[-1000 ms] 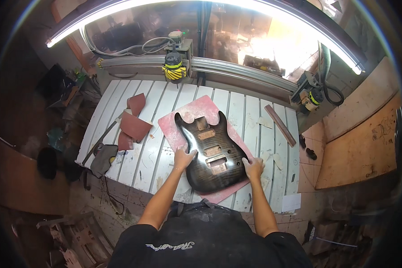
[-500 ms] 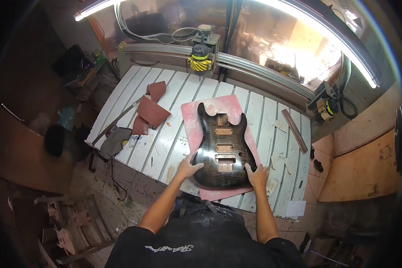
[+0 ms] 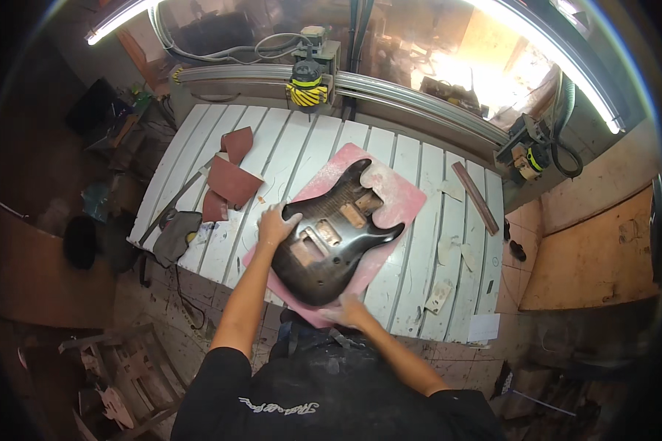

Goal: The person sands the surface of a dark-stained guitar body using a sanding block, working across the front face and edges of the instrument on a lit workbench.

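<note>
Head view shows us one dark guitar body [image 3: 346, 241] lying tilted on one pink mat [image 3: 401, 198], its two horns pointing up and to the right. Our left hand [image 3: 276, 224] grips its left edge, thumb over the top face, so the body lies just to that hand's right. Our right hand [image 3: 351, 313] is at the body's lower end, beside the mat's near corner; it is blurred, and we cannot tell whether it is holding anything. We count four cut-outs in the body's face, with pale bare wood showing in them. Around it on the white slatted table [image 3: 456, 294] we count three pieces of red-brown sheet [image 3: 233, 182] at the left, one wooden strip [image 3: 475, 198] at the right and one white card [image 3: 483, 328] at the near right corner.
</note>
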`<state>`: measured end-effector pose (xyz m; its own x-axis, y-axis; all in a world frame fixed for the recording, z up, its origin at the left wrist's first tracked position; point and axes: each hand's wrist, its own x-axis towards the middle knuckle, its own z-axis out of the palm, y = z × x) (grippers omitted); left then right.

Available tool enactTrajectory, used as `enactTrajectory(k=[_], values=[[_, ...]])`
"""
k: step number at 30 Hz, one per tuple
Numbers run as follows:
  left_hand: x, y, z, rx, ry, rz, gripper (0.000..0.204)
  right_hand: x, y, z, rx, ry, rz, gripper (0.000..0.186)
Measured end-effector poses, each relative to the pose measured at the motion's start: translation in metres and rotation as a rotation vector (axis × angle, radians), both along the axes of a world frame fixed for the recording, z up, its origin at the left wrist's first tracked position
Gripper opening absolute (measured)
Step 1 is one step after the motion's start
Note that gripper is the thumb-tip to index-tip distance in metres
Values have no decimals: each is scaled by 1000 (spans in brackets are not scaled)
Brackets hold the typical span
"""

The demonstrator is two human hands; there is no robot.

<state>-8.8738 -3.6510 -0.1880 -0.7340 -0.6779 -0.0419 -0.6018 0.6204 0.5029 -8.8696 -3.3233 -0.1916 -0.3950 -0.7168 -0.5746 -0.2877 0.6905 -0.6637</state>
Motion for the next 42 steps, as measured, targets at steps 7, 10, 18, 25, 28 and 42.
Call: enactTrajectory(k=[7,10,18,25,28,42], values=[[-12,-18,21,-54,-101,-21,91,35,-31,-63,-393,-79,51,72],[-5,-23,17,-83,-109,2,90,31,-34,-48,-235,-176,62,53],[62,-14,5,181,323,30,78,5,-4,-6,6,-261,-112,52],[199,82,-20,63,123,385,83,-93,1,15,-126,865,-364,57],[224,95,-22,395,35,397,81,-139,5,17,58,961,-38,73],[189,34,-26,387,-135,327,46,-95,-14,23,32,767,-24,78]])
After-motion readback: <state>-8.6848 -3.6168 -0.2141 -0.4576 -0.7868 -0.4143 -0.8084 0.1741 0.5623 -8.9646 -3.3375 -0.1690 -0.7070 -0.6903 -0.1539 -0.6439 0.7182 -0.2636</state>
